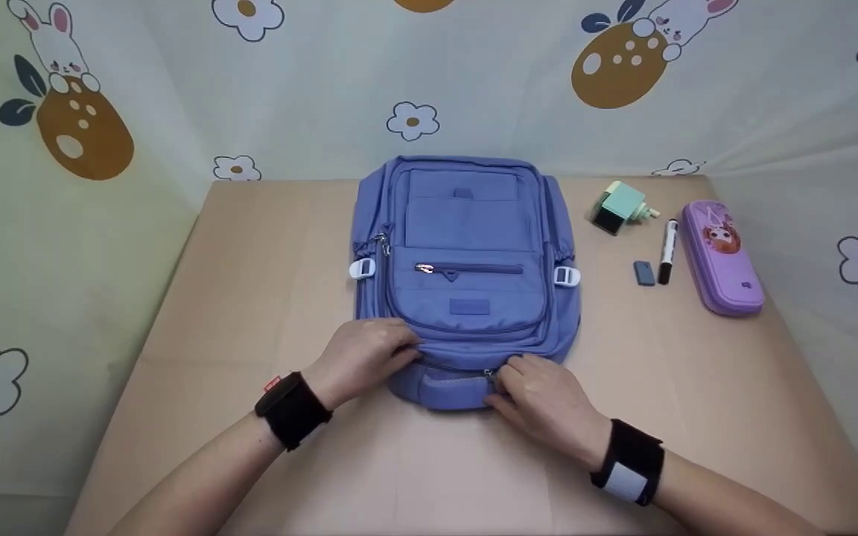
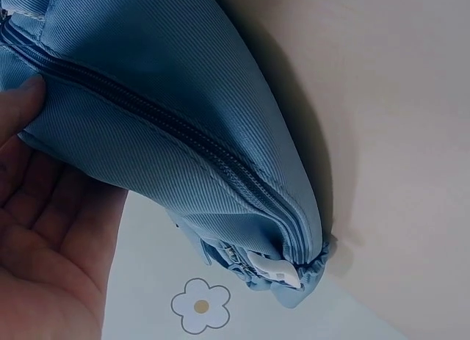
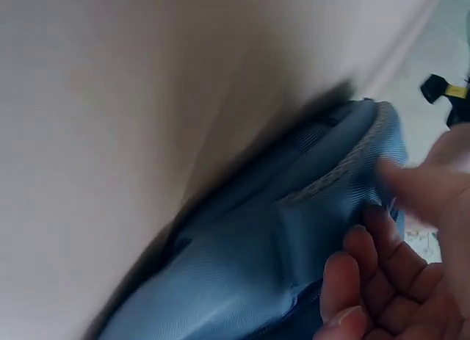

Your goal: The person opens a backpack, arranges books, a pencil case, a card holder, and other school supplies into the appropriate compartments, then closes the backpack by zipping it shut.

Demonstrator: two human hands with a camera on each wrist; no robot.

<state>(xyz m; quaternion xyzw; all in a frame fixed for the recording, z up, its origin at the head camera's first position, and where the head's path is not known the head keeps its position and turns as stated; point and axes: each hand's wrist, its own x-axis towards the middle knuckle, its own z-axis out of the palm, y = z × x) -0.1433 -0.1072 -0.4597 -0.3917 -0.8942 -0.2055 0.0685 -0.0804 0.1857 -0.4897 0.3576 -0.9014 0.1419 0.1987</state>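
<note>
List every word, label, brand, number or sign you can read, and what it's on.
No text can be read.
Red tag on the left black wristband: too small.
Patch on the backpack: no legible lettering.
Small dark mark on the purple case: too small.
Marker: any print too small.

Over on the right of the table (image 1: pixel 265 283) I see a green gadget (image 1: pixel 624 202), a small blue-grey block (image 1: pixel 643 273), a marker (image 1: pixel 668 251) and a purple case (image 1: pixel 723 260), with flowered cloth (image 1: pixel 325 97) behind.
</note>
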